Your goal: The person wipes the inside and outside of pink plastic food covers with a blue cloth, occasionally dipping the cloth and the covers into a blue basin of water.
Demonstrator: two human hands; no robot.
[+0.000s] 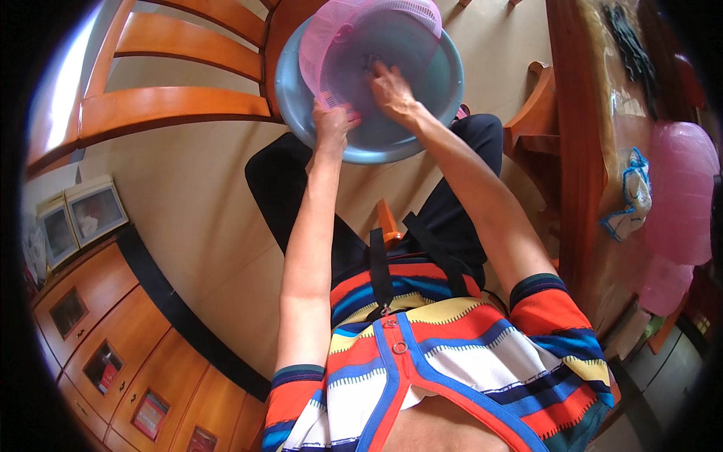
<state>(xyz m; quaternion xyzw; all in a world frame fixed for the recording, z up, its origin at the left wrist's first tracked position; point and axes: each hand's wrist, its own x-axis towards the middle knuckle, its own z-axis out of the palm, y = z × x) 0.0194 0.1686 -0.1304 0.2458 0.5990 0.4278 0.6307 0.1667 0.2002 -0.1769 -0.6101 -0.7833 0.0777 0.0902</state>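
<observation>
A light-blue plastic basin [288, 85] with cloudy-looking water in it is before me, close to my knees. Inside it, partly sunk and tilted, lies a pink plastic mesh basket [314, 56]. The thumb and fingers of my left hand [333, 123] grip the basket's near-left rim. Over the basket's middle, my right hand [392, 93] reaches down with bent fingers into the water. Its fingertips meet a small dark patch [370, 61] too blurred to name; whether they pinch anything is unclear. Much of the basket's bottom is hidden under the water.
Left of the basin is a slatted wooden chair [192, 53]. A wooden table [576, 164] on the right bears a blue-edged white cloth [635, 195], a dark cloth [632, 51] and pink mesh baskets [680, 195]. A wooden cabinet [135, 322] with framed panels on top is lower left.
</observation>
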